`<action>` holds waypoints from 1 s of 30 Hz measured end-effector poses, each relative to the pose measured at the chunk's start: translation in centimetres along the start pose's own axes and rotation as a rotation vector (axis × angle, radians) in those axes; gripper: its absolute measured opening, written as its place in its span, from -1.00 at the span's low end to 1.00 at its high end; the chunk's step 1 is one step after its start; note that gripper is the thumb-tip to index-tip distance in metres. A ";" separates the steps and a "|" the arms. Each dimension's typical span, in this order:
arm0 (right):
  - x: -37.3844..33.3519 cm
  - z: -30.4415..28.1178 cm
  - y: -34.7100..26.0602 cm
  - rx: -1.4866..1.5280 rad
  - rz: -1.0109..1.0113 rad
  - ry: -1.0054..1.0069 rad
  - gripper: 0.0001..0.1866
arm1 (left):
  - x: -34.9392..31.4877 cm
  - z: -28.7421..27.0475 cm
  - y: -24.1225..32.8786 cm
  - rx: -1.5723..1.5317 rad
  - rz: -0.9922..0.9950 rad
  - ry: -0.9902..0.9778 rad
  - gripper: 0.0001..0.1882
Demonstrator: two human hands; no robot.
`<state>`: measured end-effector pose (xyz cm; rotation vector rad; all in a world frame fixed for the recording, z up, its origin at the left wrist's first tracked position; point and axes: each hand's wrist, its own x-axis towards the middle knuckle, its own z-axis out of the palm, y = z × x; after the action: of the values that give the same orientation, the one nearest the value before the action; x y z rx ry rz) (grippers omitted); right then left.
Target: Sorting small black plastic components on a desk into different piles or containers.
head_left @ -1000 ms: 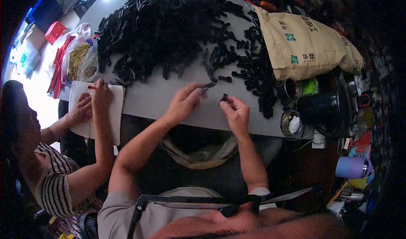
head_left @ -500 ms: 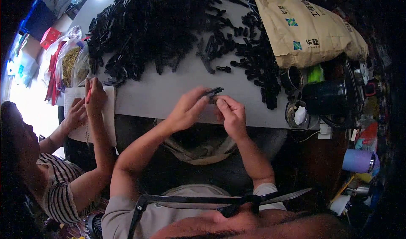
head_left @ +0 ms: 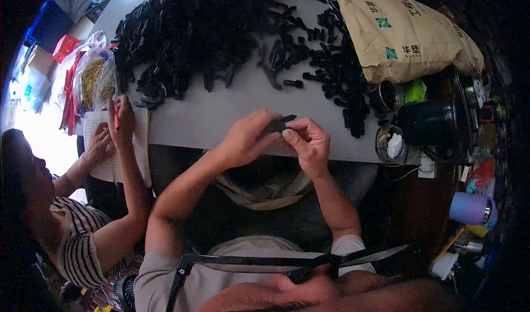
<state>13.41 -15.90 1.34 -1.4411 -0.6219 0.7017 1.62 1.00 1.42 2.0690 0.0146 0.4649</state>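
Observation:
Over the table's near edge, my left hand (head_left: 248,138) is curled round a small black plastic part (head_left: 284,121), whose dark end pokes out past the fingers. My right hand (head_left: 310,144) meets it from the other side, thumb and forefinger pinched at the part's near end. Fingers cover most of the part, so its full shape is hidden. Beyond my hands a large heap of similar black plastic parts (head_left: 182,41) covers the far table. A smaller row of short black pieces (head_left: 337,85) runs down the right, and one piece (head_left: 293,83) lies alone between.
At left a person's hand (head_left: 124,121) holds a red pen over a notebook (head_left: 142,146). A tan paper sack (head_left: 408,41) lies at back right, above a dark round tin (head_left: 385,96) and a glass jar (head_left: 390,144). Below the table edge hangs an open bag (head_left: 265,201).
My left hand has closed further over the black part, so less of it shows. My right hand has shifted slightly right. The view has tilted a little.

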 end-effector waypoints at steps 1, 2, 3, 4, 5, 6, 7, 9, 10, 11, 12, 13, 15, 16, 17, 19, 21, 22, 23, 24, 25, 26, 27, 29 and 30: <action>0.1 -0.1 -0.1 -0.011 -0.008 -0.004 -0.80 | -0.1 0.0 -0.1 0.000 -0.004 0.001 -0.59; 0.1 -0.3 -0.1 -0.011 -0.005 -0.006 -0.80 | -0.2 0.0 -0.3 0.019 -0.002 -0.014 -0.59; 0.2 -0.5 -0.2 -0.032 0.035 -0.037 -0.79 | -0.3 0.0 -0.4 0.038 -0.001 -0.028 -0.59; 0.1 -0.7 -0.2 -0.053 0.075 -0.064 -0.77 | -0.3 0.0 -0.3 0.036 -0.002 -0.031 -0.59; 0.1 -0.7 0.0 -0.053 0.078 -0.061 -0.77 | -0.3 -0.1 -0.2 0.024 -0.012 -0.042 -0.60; 0.2 -0.7 0.3 -0.033 0.010 -0.051 -0.75 | -0.3 -0.1 -0.1 0.012 -0.021 -0.053 -0.62; 0.4 -0.5 0.2 -0.014 -0.059 -0.043 -0.72 | -0.4 -0.3 0.1 0.011 -0.023 -0.055 -0.62; 0.5 -0.2 -0.5 -0.030 -0.079 -0.028 -0.70 | -0.5 -0.5 0.4 0.008 -0.046 -0.070 -0.67; 0.7 0.1 -0.9 -0.046 -0.105 -0.017 -0.68 | -0.6 -0.6 0.2 0.013 -0.046 -0.069 -0.67; 0.8 0.0 -0.8 -0.042 -0.108 -0.019 -0.68 | -0.7 -0.5 -0.2 0.035 -0.019 -0.076 -0.68; 0.9 -0.3 -0.7 -0.126 -0.154 -0.079 -0.66 | -0.8 -0.6 -0.4 0.058 0.008 -0.084 -0.69; 0.9 -0.6 -0.7 -0.211 -0.201 -0.134 -0.63 | -0.7 -0.8 -0.2 0.062 0.010 -0.088 -0.69; 0.8 -0.9 -0.9 -0.236 -0.214 -0.140 -0.65 | -0.4 -1.1 0.2 0.033 -0.003 -0.144 -0.72; 0.7 -0.9 -0.9 -0.266 -0.223 -0.148 -0.67 | -0.4 -1.1 0.3 0.038 -0.001 -0.152 -0.72; 0.6 -1.0 -1.0 -0.259 -0.226 -0.142 -0.67 | -0.4 -1.0 0.5 -0.032 -0.023 -0.131 -0.73; 0.4 -1.2 -1.4 -0.256 -0.179 -0.148 -0.71 | -0.3 -0.7 0.8 -0.095 -0.043 -0.119 -0.74; 0.8 -2.0 -1.1 -0.210 -0.107 -0.183 -0.72 | -0.1 -0.3 0.8 -0.189 -0.105 -0.066 -0.71; 1.1 -2.5 -1.0 -0.171 -0.030 -0.226 -0.73 | 0.0 -0.2 0.5 -0.185 -0.104 -0.072 -0.71; 1.2 -2.9 -1.0 -0.166 -0.032 -0.221 -0.73 | 0.1 -0.4 0.1 -0.198 -0.128 -0.147 -0.69; 1.3 -3.3 -1.0 -0.260 0.004 -0.266 -0.74 | 0.3 -0.6 -0.1 -0.212 -0.152 -0.222 -0.67; 1.4 -3.6 -1.0 -0.354 0.040 -0.311 -0.74 | 0.4 -0.9 -0.2 -0.209 -0.152 -0.227 -0.67; 1.5 -3.6 -1.1 -0.350 0.039 -0.307 -0.74 | 0.5 -1.3 -0.3 -0.140 -0.192 -0.301 -0.66; 1.6 -3.5 -1.2 -0.297 0.026 -0.332 -0.75 | 0.6 -1.5 -0.4 -0.072 -0.231 -0.375 -0.65; 1.7 -3.3 -1.2 -0.240 0.014 -0.349 -0.76 | 0.9 -1.6 -0.2 -0.035 -0.255 -0.382 -0.65; 1.7 -3.3 -1.1 -0.214 0.045 -0.351 -0.76 | 1.0 -1.6 -0.1 0.000 -0.280 -0.383 -0.64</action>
<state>17.05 -16.75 2.28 -1.5443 -0.9620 0.9566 2.07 2.60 2.41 2.0846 0.0754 -0.1043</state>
